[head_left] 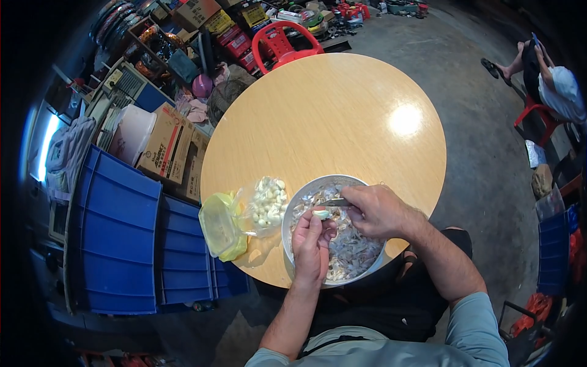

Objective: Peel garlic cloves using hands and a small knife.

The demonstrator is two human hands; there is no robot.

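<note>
My left hand [310,249] pinches a pale garlic clove [321,215] between thumb and fingers over a white bowl [288,248]. A small knife [332,203] is gripped in my right hand [382,211], its blade pointing left, just above the clove. Papery garlic skins [356,254] fill much of the bowl, which sits at the near edge of the round table [324,122]. Left of it, a clear plastic bag [267,207] holds many peeled white cloves. Beside that bag lies a clear plastic tub [217,225] with a yellow plastic bag [235,246] around it.
A red plastic chair [285,44] stands at the table's far side. Blue panels [119,226] and cardboard boxes [168,147] crowd the left. At the far right a person [559,92] sits on a red chair [538,116].
</note>
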